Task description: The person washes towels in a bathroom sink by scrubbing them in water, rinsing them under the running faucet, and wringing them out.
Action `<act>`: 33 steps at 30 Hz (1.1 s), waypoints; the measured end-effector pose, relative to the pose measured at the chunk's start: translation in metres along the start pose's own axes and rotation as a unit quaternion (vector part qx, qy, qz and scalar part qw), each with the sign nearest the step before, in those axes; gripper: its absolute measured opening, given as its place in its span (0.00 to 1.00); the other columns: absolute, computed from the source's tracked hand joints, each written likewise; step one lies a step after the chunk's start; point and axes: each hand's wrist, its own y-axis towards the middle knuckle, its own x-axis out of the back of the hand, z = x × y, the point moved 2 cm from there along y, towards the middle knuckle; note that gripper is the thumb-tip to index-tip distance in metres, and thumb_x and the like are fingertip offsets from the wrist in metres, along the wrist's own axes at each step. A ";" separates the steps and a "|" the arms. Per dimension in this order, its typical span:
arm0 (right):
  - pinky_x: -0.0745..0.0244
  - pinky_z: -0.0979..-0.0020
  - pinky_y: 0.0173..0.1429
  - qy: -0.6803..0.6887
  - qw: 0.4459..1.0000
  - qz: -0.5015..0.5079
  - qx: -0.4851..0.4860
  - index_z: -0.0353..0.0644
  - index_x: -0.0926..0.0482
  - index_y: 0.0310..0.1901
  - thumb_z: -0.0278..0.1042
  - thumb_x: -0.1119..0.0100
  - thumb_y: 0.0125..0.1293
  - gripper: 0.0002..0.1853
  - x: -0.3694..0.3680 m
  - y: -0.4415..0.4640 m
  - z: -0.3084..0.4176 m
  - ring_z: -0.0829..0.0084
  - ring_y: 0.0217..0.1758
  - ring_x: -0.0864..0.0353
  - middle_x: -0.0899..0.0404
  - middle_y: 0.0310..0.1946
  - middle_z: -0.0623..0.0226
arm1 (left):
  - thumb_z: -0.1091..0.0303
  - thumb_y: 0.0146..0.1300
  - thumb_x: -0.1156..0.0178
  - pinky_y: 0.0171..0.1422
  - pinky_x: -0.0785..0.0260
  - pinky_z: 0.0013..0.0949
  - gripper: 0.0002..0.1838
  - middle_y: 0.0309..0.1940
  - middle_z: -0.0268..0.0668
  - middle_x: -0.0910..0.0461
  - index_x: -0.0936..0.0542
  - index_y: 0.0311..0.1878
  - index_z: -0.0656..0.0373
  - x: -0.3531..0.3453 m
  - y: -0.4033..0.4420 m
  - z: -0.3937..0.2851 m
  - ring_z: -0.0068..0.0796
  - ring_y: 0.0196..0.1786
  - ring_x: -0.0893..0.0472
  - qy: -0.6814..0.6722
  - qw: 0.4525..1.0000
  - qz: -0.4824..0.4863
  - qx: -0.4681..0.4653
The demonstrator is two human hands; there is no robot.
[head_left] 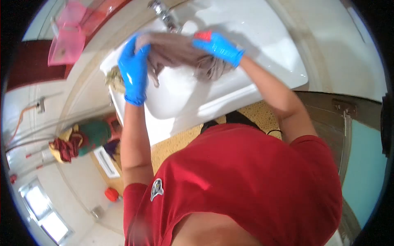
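A wet greyish-brown cloth [176, 49] stretches between my two blue-gloved hands over the white sink [180, 98]. My left hand [134, 69] grips one end of it, thumb and fingers closed on the fabric. My right hand [219, 48] is closed round a small red thing [203, 36], pressed against the cloth; its kind is not clear, and the fingers cover part of it. Below my right hand the cloth hangs bunched in the basin. Behind the cloth stands a chrome tap [164, 15].
A yellowish-green cloth [115, 80] lies over the sink's left edge. Pink plastic containers [67, 45] are at the upper left. A green bucket [94, 136] with cloths stands on the left. At the right is a pale turquoise panel [365, 172].
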 end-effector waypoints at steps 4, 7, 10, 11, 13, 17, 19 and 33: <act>0.31 0.63 0.52 -0.203 0.977 0.072 0.006 0.37 0.37 0.60 0.53 0.35 0.49 0.41 -0.053 -0.022 -0.074 0.52 0.48 0.25 0.25 0.46 0.46 | 0.79 0.55 0.46 0.53 0.33 0.27 0.16 0.44 0.38 0.22 0.26 0.49 0.69 -0.034 -0.027 0.031 0.25 0.47 0.25 -0.111 0.988 0.076 0.077; 0.29 0.60 0.51 -0.193 0.955 0.144 -0.171 0.44 0.24 0.49 0.58 0.39 0.47 0.31 -0.083 -0.023 -0.095 0.52 0.45 0.23 0.23 0.43 0.47 | 0.81 0.56 0.48 0.54 0.33 0.27 0.16 0.43 0.38 0.22 0.25 0.49 0.69 -0.052 -0.037 0.031 0.25 0.46 0.25 -0.149 0.981 0.093 0.080; 0.30 0.61 0.50 -0.105 0.980 0.110 -0.131 0.42 0.24 0.48 0.54 0.42 0.53 0.27 -0.069 -0.031 -0.078 0.52 0.45 0.23 0.23 0.42 0.48 | 0.81 0.56 0.48 0.54 0.33 0.26 0.15 0.44 0.37 0.22 0.25 0.49 0.68 -0.054 -0.038 0.022 0.24 0.46 0.25 -0.153 0.981 0.075 0.087; 0.30 0.61 0.50 -0.070 0.988 0.086 -0.107 0.40 0.24 0.48 0.52 0.43 0.55 0.26 -0.053 -0.034 -0.057 0.52 0.44 0.23 0.23 0.42 0.48 | 0.81 0.57 0.47 0.54 0.34 0.26 0.15 0.44 0.37 0.22 0.25 0.49 0.68 -0.052 -0.037 0.017 0.24 0.46 0.25 -0.163 0.980 0.063 0.092; 0.30 0.64 0.50 -0.103 0.991 0.054 -0.072 0.39 0.23 0.48 0.42 0.44 0.59 0.19 -0.027 -0.030 -0.083 0.56 0.44 0.23 0.22 0.41 0.50 | 0.79 0.58 0.47 0.56 0.34 0.27 0.15 0.44 0.37 0.22 0.25 0.50 0.68 -0.045 -0.037 0.013 0.24 0.48 0.25 -0.190 0.976 0.041 0.100; 0.30 0.71 0.53 0.167 0.964 -0.154 -0.137 0.38 0.24 0.50 0.23 0.48 0.57 0.18 0.044 -0.060 -0.047 0.72 0.47 0.23 0.21 0.44 0.60 | 0.78 0.58 0.45 0.57 0.36 0.27 0.15 0.46 0.39 0.22 0.26 0.50 0.68 -0.050 -0.051 0.013 0.25 0.49 0.25 -0.216 0.968 0.063 0.113; 0.31 0.71 0.55 0.134 0.963 -0.229 -0.041 0.38 0.24 0.50 0.20 0.50 0.57 0.18 0.064 -0.064 -0.039 0.73 0.48 0.24 0.21 0.45 0.61 | 0.78 0.58 0.46 0.58 0.36 0.27 0.15 0.47 0.39 0.22 0.26 0.50 0.67 -0.059 -0.057 0.005 0.25 0.49 0.26 -0.203 0.969 0.076 0.117; 0.33 0.67 0.58 0.045 0.925 -0.366 0.092 0.39 0.23 0.47 0.22 0.50 0.55 0.16 0.040 0.109 -0.068 0.62 0.53 0.26 0.24 0.49 0.55 | 0.74 0.60 0.43 0.52 0.34 0.25 0.20 0.46 0.37 0.24 0.29 0.55 0.72 -0.148 -0.063 0.057 0.21 0.46 0.27 -0.237 0.944 0.064 0.220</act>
